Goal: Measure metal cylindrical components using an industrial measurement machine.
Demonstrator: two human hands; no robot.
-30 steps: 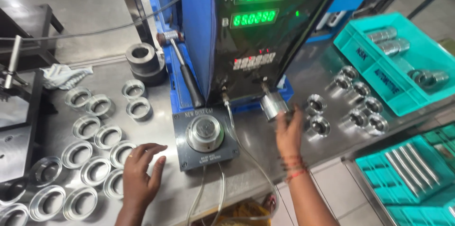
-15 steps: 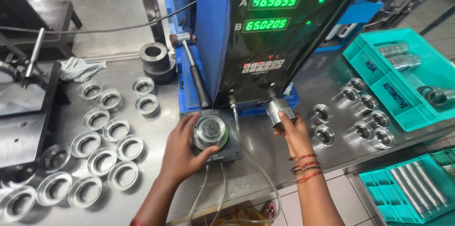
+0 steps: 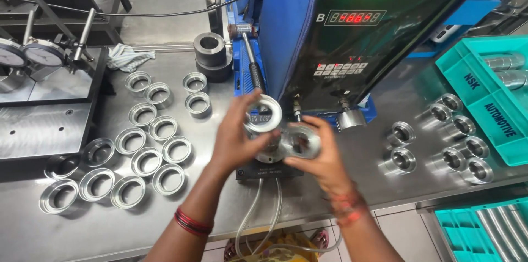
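So both hands are busy over the small gauge block (image 3: 269, 169) in front of the blue readout box (image 3: 352, 31). Left hand (image 3: 236, 141) has its fingers wrapped around one steel ring (image 3: 263, 114), lifted just above the block. Right hand (image 3: 322, 160) grips a second ring (image 3: 301, 140) right beside it. More rings (image 3: 137, 163) sit in rows on the tabletop (image 3: 176, 212) to the left.

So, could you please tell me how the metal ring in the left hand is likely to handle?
The metal ring in the left hand looks rigid and probably heavy for its size. Its polished surface may be slippery. Being round, it would likely roll if set on edge.
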